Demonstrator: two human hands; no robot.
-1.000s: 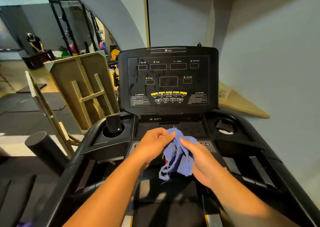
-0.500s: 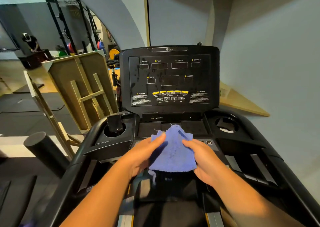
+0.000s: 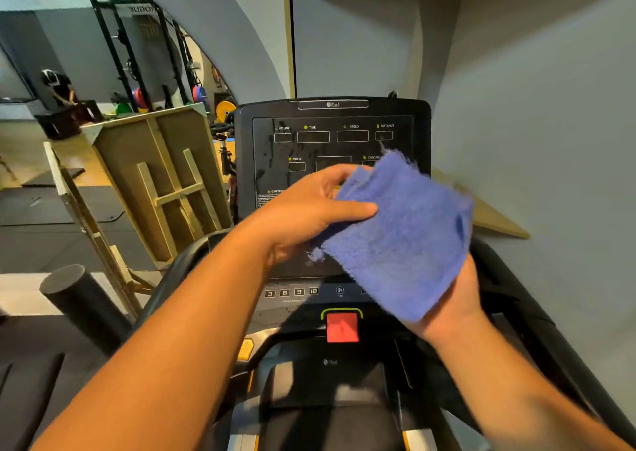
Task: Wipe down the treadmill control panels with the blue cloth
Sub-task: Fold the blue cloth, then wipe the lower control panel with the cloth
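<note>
The blue cloth (image 3: pixel 402 233) is spread flat in the air in front of the treadmill's black control panel (image 3: pixel 330 133). My left hand (image 3: pixel 309 209) pinches the cloth's left edge with thumb on top. My right hand (image 3: pixel 454 299) holds it from underneath at the lower right, mostly hidden by the cloth. The cloth covers the panel's lower right part and its button row. The panel's upper readouts show, with wet streaks on its left side.
Below the panel sit a row of number keys (image 3: pixel 292 292) and a red stop button (image 3: pixel 342 326). Wooden frames (image 3: pixel 161 182) lean at the left beside a black roller (image 3: pixel 82 299). A grey wall (image 3: pixel 550 140) stands close on the right.
Both hands opened the bunched cloth flat, then lifted it from the lower console up in front of the display panel. The view has moved closer to the panel.
</note>
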